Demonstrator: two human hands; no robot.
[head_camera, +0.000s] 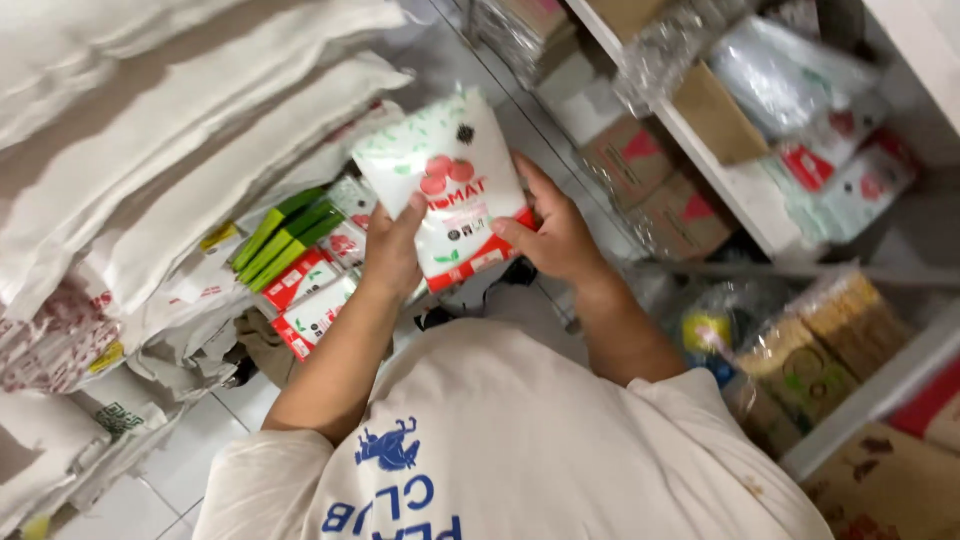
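a white pouch (455, 190) with red tomatoes and a red band printed on it was held up in front of the chest, above the tiled floor (160, 490), its lower edge toward the body. it was gripped from both sides: the left hand (392, 250) was closed on its lower left edge, thumb laid over the front, and the right hand (555, 235) was closed on its lower right corner, thumb on the red band and fingers behind. the pouch looked like soft, smooth film, slightly puffed and bent, so it was judged light, pliable and somewhat slippery, unlikely to break but easy to crease. a hold at the sealed edges or 2 opposite corners seemed firmer than one on the slack middle.

just below the left hand, more packets (310, 290) of the same kind and green-topped ones were stacked on the floor. beyond them, large white sacks (170, 130) were piled at the left. at the right, white shelves (730, 180) carried cardboard boxes (650, 170) and clear bags (790, 80) of goods.
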